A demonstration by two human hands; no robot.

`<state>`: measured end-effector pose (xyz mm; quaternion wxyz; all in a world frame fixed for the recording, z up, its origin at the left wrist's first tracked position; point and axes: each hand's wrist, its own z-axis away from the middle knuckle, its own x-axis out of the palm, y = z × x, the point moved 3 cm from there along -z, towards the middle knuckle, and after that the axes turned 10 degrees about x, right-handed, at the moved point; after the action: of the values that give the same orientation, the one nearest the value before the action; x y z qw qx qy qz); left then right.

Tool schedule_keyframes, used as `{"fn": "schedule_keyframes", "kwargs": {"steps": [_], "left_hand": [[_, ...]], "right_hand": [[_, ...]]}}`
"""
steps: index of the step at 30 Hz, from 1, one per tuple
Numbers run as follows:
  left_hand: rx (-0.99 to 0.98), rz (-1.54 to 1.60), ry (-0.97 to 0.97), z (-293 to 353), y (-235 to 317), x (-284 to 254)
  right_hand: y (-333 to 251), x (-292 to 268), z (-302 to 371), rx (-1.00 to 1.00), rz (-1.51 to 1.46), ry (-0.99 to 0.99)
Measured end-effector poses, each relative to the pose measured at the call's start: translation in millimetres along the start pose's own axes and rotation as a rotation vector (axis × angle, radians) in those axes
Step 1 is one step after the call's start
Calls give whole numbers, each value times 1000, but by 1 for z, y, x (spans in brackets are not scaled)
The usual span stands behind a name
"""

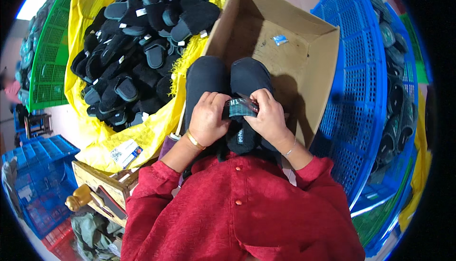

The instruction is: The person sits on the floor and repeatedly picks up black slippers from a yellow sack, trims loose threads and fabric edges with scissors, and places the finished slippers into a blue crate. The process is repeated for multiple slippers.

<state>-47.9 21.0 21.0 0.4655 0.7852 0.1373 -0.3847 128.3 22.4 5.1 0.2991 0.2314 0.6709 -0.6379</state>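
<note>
On my lap, between my knees, sits a slipper with a dark green plaid upper [242, 108] and a black fluffy footbed [239, 140] that bears a small label. My left hand [208, 119] has its fingers curled on the left side of the upper. Opposite it, my right hand [269, 118] pinches the right side, thumb in front and fingers over the edge. The underside of the slipper is hidden.
A yellow sack [72, 78] heaped with black slippers [127, 88] stands at the left. Beyond my knees lies an open cardboard box [317, 54] holding a small blue packet [280, 40]. Blue crates [350, 66] of slippers line the right; a wooden stand [105, 185] is at lower left.
</note>
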Motion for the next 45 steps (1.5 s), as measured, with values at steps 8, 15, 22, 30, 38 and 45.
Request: {"fn": "schedule_keyframes", "kwargs": {"steps": [8, 15, 22, 30, 38, 45], "left_hand": [[-66, -200, 320, -37, -11, 15], [-138, -358, 237, -50, -23, 20], [90, -307, 172, -27, 0, 9], [167, -322, 218, -7, 9, 5], [395, -174, 285, -4, 36, 10], [508, -221, 146, 14, 46, -10]], "right_hand": [[1, 10, -38, 36, -52, 170], [-17, -1, -9, -89, -34, 114], [-11, 7, 18, -55, -100, 74], [19, -20, 16, 363, -914, 19], [4, -13, -7, 287, -344, -107], [56, -3, -9, 572, -748, 99]]}}
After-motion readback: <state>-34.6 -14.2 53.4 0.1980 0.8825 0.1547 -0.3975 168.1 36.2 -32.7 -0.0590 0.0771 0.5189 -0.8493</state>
